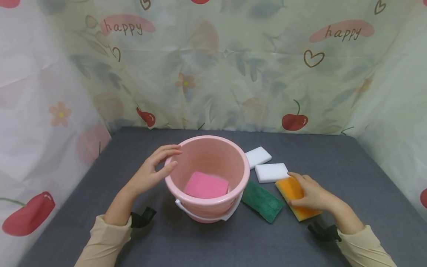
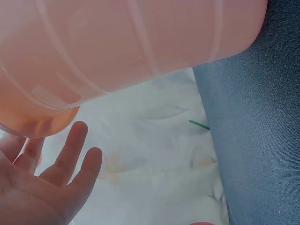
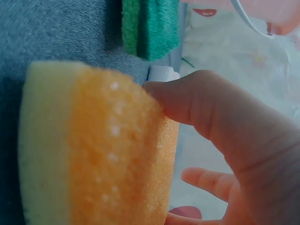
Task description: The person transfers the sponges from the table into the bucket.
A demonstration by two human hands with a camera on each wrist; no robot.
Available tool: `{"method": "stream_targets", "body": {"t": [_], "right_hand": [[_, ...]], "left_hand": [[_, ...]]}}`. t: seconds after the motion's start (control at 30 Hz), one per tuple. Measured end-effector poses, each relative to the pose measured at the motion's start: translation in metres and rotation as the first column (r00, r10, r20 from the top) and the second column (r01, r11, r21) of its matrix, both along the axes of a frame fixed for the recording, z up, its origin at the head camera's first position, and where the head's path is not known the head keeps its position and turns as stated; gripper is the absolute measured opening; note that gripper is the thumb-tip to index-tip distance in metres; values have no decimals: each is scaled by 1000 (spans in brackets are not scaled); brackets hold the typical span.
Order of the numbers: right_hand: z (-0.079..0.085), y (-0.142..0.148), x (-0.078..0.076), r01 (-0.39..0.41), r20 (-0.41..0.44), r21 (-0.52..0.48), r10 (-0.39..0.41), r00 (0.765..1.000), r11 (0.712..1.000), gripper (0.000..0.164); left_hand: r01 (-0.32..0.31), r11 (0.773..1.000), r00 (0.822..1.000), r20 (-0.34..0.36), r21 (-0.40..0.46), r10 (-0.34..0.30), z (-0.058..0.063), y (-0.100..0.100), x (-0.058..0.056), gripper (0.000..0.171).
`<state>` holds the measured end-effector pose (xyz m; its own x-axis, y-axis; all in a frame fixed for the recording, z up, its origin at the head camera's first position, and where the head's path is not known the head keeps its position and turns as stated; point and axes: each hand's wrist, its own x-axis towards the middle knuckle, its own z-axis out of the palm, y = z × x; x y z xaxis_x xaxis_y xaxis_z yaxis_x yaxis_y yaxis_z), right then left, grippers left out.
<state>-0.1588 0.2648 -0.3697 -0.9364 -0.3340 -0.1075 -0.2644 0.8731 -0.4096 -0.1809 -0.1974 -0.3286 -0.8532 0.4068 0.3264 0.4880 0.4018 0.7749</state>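
A pink bucket (image 1: pixel 207 204) with a white handle stands upright on the dark table, and a pink sponge (image 1: pixel 207 184) lies inside it. At the bucket's left rim is my left hand (image 1: pixel 156 167), its fingers spread and relaxed; whether every fingertip touches the rim I cannot tell. My right hand (image 1: pixel 311 193) is over an orange sponge (image 1: pixel 291 188) with a pale yellow layer beneath. The right wrist view shows the thumb (image 3: pixel 187 98) against the orange sponge's upper edge, the other fingers loosely extended. That sponge lies flat on the table.
Beside the bucket's right side lies a green sponge (image 1: pixel 261 202). Two white sponge blocks, one farther back (image 1: pixel 258 156) and one nearer (image 1: pixel 271 172), lie close together behind it. Patterned cloth (image 1: pixel 227 81) hangs at the table's back and sides.
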Motion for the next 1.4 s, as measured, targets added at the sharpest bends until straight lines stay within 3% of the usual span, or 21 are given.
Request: {"method": "stream_targets", "body": {"t": [0.5, 0.97, 1.4], "right_hand": [[15, 2, 0, 45, -89, -24, -47, 995, 999, 83], [28, 2, 1, 76, -113, -36, -80, 990, 996, 82], [43, -1, -1, 30, -172, -71, -42, 984, 997, 82]], "left_hand": [[6, 1000, 1000, -6, 6, -6, -1, 0, 0, 35], [9, 1000, 1000, -23, 15, -8, -1, 0, 0, 33], [13, 1000, 1000, -19, 17, -13, -1, 0, -1, 34]]}}
